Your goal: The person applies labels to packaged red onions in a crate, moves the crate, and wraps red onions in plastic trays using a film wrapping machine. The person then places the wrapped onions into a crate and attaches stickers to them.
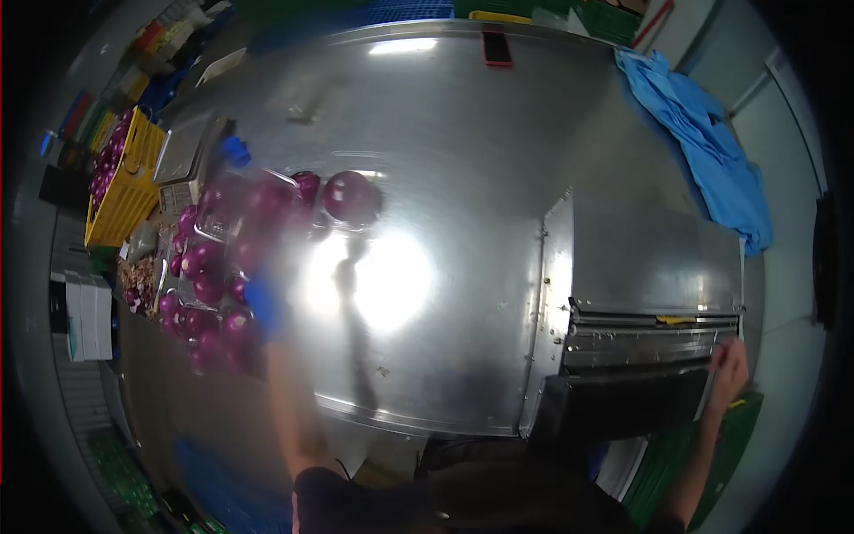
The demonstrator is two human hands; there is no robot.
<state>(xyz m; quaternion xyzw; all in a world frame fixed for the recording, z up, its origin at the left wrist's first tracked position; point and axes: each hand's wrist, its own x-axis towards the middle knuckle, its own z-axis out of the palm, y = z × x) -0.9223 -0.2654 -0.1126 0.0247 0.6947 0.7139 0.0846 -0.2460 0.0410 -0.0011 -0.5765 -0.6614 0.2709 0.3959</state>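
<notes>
Smeared by motion, my left hand (260, 304) shows blue at the end of my forearm, beside red onions (209, 285) on the left of the metal table (463, 133); its fingers cannot be made out. Onions in clear trays lie around it. A large round onion (350, 198) sits to the right of the blurred ones. My right hand (729, 365) is bare, its fingers curled together at the right edge of a wrapping machine (654, 343); what they hold, if anything, is too small to name.
A yellow crate (133, 182) of onions stands at the far left, near a scale (184, 149) and a blue object (236, 151). A phone (496, 49) lies at the table's far edge. Blue cloth (698, 133) drapes at the right. Onion skins (140, 271) are piled at the left.
</notes>
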